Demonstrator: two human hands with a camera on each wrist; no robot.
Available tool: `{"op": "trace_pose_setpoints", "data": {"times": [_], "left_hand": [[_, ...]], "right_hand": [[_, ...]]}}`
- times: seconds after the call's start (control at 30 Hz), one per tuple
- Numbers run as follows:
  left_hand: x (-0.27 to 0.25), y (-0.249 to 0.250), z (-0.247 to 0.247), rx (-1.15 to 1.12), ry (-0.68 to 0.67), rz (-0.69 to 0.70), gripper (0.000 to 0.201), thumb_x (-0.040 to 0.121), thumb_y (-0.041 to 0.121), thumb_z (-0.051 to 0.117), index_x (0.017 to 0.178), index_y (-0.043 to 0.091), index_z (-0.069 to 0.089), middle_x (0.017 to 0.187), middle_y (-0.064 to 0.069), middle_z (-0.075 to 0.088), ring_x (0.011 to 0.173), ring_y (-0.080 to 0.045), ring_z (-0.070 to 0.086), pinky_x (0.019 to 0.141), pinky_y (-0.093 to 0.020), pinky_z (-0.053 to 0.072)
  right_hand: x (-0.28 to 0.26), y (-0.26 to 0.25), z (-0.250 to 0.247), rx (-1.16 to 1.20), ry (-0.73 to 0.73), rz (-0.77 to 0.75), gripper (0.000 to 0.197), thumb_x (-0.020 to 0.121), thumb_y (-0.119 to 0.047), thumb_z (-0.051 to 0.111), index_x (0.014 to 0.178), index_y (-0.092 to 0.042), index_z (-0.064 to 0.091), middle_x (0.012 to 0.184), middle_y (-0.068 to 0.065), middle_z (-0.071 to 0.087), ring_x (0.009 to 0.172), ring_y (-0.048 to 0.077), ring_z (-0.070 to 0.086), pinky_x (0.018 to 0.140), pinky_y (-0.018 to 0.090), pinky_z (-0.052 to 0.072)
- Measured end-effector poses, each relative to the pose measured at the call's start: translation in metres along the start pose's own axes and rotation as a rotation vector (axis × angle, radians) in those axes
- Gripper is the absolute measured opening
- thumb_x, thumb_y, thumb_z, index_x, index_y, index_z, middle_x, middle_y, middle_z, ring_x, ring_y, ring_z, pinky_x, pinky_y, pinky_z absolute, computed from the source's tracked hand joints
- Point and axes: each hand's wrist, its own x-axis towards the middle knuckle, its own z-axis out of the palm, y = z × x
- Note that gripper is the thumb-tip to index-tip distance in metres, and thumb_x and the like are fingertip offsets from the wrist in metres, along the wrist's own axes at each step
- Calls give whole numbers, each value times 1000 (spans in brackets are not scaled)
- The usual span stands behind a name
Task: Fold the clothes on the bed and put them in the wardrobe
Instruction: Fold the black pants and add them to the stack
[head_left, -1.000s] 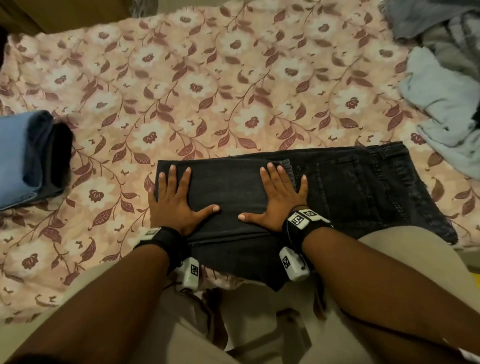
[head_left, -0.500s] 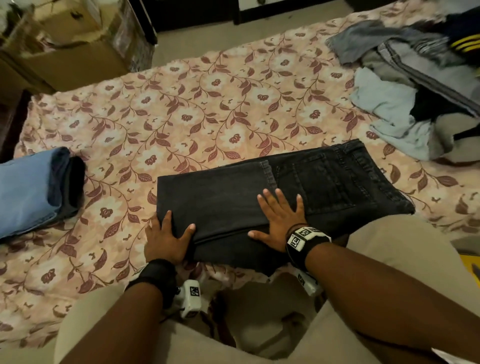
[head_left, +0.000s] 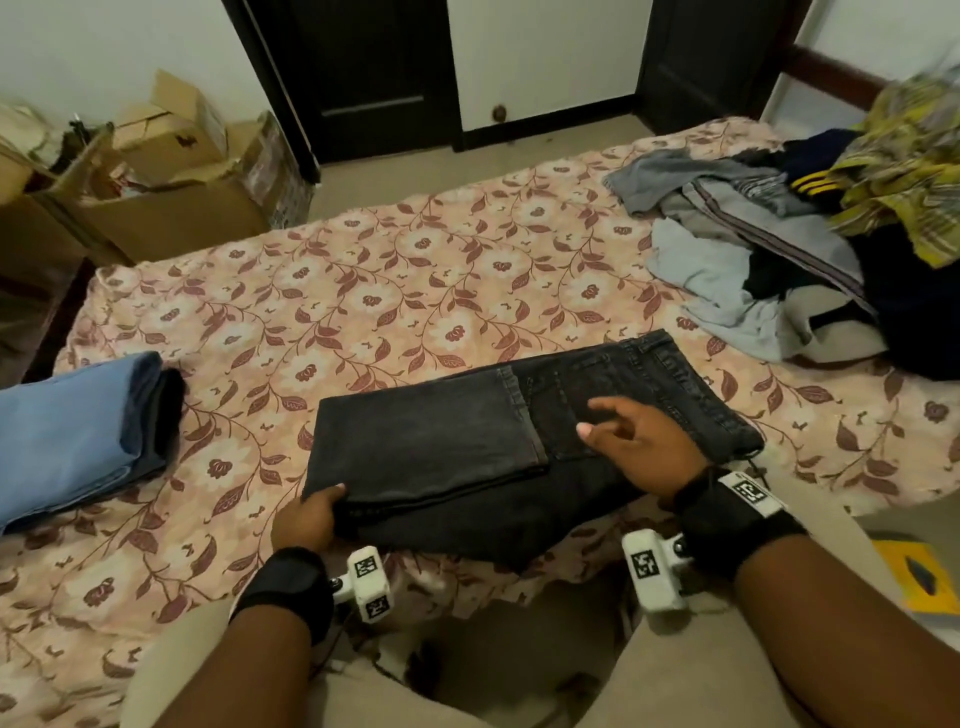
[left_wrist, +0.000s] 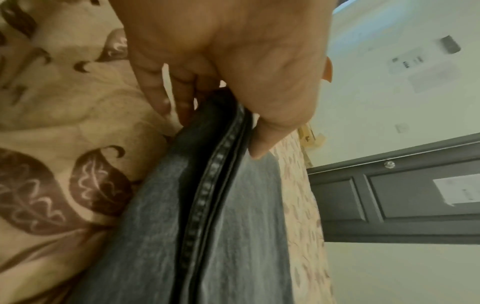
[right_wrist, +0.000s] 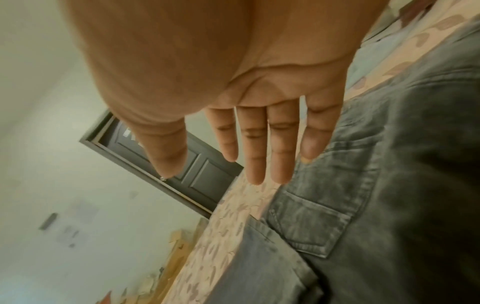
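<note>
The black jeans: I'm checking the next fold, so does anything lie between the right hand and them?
Nothing visible does. The right hand hovers open just above the folded black denim jeans near the back pocket, with only air between. The left hand already pinches their near left corner.

Left hand (head_left: 306, 519) low, thumb on top and fingers (left_wrist: 166, 102) curled under, pinching a fold. Right hand (head_left: 644, 447) raised, fingers (right_wrist: 254, 148) straight, spread, holding nothing.

Cardboard boxes (head_left: 156, 182) stand on the floor beyond the bed; a yellow book (head_left: 917, 577) lies at right.
</note>
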Motion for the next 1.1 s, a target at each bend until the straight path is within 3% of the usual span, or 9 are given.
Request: {"op": "trace_pose_setpoints", "data": {"times": [0.2,0.33,0.4,0.47,0.53,0.67,0.8,0.93,1.1], "left_hand": [[-62,34,43,162,-19,575,22,87,17,81,107,22,72,100,7,71,97,-23,68,77,-25,52],[-91,42,99,368,-235,861,32,83,18,83,111,28,73,136,11,64,122,-16,61,109,-32,48],[-101,41,123,519,-412,948,38,84,25,84,119,24,71,149,18,50,137,-8,49,114,-21,35],[-109,38,140,701,-663,949,52,88,39,81,136,34,63,162,21,26,153,-2,16,122,-21,16],[-103,27,146,778,-710,880,73,91,54,73,155,41,42,165,21,11,154,-5,-5,123,-33,4],[-76,-3,133,561,-411,580,63,88,71,64,142,40,52,150,12,52,139,-18,50,116,-47,43],[-69,-29,118,487,-372,312,80,76,79,70,141,34,53,136,3,64,119,-20,64,106,-47,53],[-79,-37,122,546,-302,520,70,94,43,73,154,28,39,143,3,56,126,-16,56,108,-35,45],[-74,-49,127,905,-345,855,63,97,57,55,156,40,39,171,3,13,155,-18,17,124,-40,19]], "right_hand": [[15,26,28,-125,-193,131,59,90,-54,68,136,-20,58,109,-1,70,100,15,66,90,29,51],[25,26,44,-136,-217,107,48,93,-56,64,123,-19,66,109,-1,69,99,18,66,94,33,53],[30,21,47,42,-171,146,43,98,-57,53,101,-17,68,98,5,70,80,18,65,79,31,57],[36,18,46,162,-154,253,55,103,-59,37,95,-13,66,93,12,66,69,20,60,63,27,52],[44,29,45,120,-203,341,70,99,-69,32,107,-9,68,98,15,67,80,28,65,70,34,53],[52,52,47,57,-244,347,55,93,-54,65,126,-10,67,129,7,67,115,29,63,102,37,49],[56,43,38,-97,-224,236,26,90,-21,72,113,-10,69,108,8,68,109,30,64,85,25,45],[62,35,30,-60,-123,123,23,87,-11,67,110,-10,69,90,2,66,95,29,66,83,31,51],[67,48,25,-262,-220,304,24,92,-24,66,111,-11,70,118,12,67,108,33,63,97,38,52]]}}
